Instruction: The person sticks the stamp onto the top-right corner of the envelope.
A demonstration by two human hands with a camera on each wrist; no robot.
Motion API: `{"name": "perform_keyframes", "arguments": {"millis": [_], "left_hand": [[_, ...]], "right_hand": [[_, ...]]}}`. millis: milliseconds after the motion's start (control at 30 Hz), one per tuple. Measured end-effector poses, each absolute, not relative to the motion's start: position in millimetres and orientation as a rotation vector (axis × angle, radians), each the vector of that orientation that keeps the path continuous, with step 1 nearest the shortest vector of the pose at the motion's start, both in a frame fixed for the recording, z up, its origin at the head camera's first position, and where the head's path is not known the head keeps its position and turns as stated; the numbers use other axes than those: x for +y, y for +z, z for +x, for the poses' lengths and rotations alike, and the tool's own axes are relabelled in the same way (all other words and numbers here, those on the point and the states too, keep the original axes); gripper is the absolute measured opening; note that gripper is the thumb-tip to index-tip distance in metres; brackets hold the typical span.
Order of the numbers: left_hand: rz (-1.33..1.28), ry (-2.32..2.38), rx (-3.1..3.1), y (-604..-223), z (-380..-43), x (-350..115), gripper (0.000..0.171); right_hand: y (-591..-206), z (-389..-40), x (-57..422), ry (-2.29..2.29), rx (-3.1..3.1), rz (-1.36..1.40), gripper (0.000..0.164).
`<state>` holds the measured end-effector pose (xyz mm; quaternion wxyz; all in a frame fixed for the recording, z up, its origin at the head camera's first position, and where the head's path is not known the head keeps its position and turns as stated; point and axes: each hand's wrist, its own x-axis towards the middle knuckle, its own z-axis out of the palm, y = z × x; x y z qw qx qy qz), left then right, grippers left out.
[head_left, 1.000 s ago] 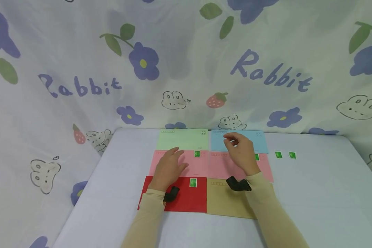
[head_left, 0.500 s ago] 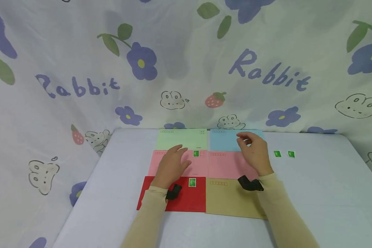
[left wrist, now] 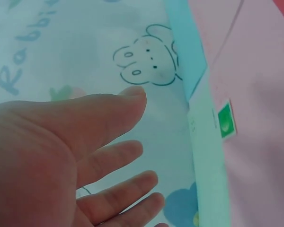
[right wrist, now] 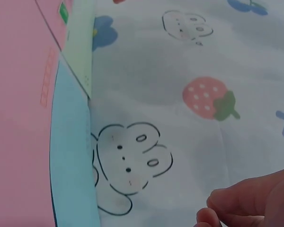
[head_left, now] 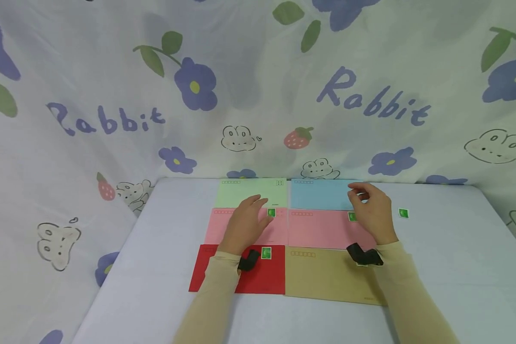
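Observation:
My left hand [head_left: 246,223], fingers spread and relaxed, is over the left pink envelope [head_left: 223,229] and holds nothing. A green stamp [head_left: 271,212] on that envelope lies just beyond its fingertips. Over the right edges of the blue envelope [head_left: 318,196] and the right pink envelope [head_left: 314,231] is my right hand [head_left: 374,210]. Its fingers are loosely bent, thumb near the index finger, with nothing visible between them. Left of that hand, a second stamp [head_left: 352,216] shows on the right pink envelope. One loose stamp [head_left: 403,213] lies on the white tabletop to its right.
A light green envelope [head_left: 251,193] lies at the back left. In front are a red envelope [head_left: 258,279] bearing a stamp [head_left: 266,252] and a tan envelope [head_left: 322,277], its corner partly covered by the right wrist strap. A printed curtain [head_left: 249,95] hangs behind the table.
My right hand has moved right, from over the blue envelope to its right edge, and now covers the nearer loose stamp. My left hand has shifted slightly right and farther from me.

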<state>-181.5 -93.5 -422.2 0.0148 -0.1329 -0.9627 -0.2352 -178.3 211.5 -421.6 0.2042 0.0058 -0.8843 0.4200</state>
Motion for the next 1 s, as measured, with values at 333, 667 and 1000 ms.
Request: {"name": "perform_keyframes", "arguments": {"millis": [333, 667, 1000], "left_hand": [[-0.43, -0.81, -2.998, -422, -193, -75, 0.052], [-0.448, -0.91, -2.961, -422, -198, -60, 0.053], [-0.443, -0.983, -2.966, -427, -208, -42, 0.052]], "right_hand": [[-425, -175, 240, 1.127, -2.432, -0.051, 0.023], [-426, -177, 260, 1.091, -2.429, -0.173, 0.026], [-433, -180, 274, 1.082, -2.448, -0.244, 0.027]]}}
